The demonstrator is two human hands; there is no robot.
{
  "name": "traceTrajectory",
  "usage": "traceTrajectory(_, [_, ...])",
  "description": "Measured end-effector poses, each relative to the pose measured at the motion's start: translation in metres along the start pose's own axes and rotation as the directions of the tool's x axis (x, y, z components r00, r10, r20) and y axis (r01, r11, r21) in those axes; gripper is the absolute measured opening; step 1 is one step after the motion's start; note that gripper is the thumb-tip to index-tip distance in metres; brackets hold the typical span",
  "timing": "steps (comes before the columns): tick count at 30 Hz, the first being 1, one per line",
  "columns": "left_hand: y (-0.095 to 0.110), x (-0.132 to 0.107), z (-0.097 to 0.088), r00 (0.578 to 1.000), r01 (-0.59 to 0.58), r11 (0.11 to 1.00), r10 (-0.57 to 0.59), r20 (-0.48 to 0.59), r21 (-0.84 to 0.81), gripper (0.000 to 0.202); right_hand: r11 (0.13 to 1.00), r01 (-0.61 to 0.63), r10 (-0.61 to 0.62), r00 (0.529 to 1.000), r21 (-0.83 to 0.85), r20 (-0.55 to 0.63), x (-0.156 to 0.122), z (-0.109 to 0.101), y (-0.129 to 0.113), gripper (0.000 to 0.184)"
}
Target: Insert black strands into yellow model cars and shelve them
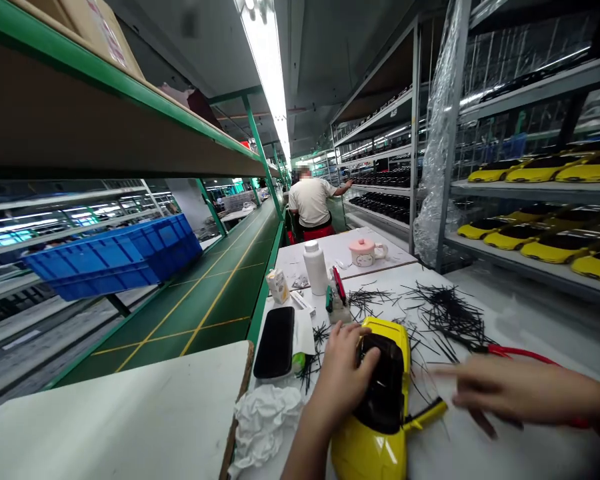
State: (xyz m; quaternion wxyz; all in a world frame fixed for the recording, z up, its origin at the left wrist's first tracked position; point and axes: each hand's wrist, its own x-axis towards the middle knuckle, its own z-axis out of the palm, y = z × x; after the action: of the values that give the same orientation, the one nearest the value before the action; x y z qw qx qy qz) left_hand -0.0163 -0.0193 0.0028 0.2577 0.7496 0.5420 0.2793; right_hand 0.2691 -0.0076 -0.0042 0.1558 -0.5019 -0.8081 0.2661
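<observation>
A yellow toy car (pixel 369 450) with a dark roof and windows lies on the white worktable, its right-hand door (pixel 427 416) swung outward. My left hand (pixel 344 363) rests over the car's left side and holds it, thumb across the dark roof. To the right of the car, my right hand (pixel 497 387) is blurred, index finger stretched out toward the open door and apart from it. Red-handled pliers (pixel 517 351) lie beside and partly behind that hand. Thin black strips (pixel 445 310) are scattered around the car.
Left of the car are a black phone (pixel 275 341) and crumpled white paper (pixel 267 423). Beyond stand a white bottle (pixel 315 268) and a pink-lidded mug (pixel 363 253). A green conveyor (pixel 215 293) runs left; racks of yellow cars (pixel 545 249) stand right. A person (pixel 311 202) sits ahead.
</observation>
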Motion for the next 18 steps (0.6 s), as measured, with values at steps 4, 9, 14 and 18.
traceTrajectory(4, [-0.011,0.009,0.002,0.996,0.024,1.0,-0.025,-0.086,-0.012,0.031,0.996,-0.065,0.044,0.947,-0.058,-0.317,-0.004,0.0,-0.005,0.046])
traceTrajectory(9, [-0.015,0.014,0.002,0.995,0.049,0.999,-0.051,-0.089,-0.019,0.03,0.99,0.13,-0.138,0.966,0.049,0.22,-0.014,0.018,-0.02,0.026])
traceTrajectory(14, [-0.014,0.015,0.004,0.997,0.056,0.998,-0.058,-0.058,-0.027,0.031,0.993,-0.105,0.112,0.978,0.045,-0.177,-0.009,0.019,-0.015,0.041])
traceTrajectory(18, [-0.02,0.014,0.004,0.992,0.125,0.992,-0.126,-0.032,-0.025,0.039,0.958,-0.045,0.003,0.989,0.283,0.147,-0.026,0.036,-0.037,0.039])
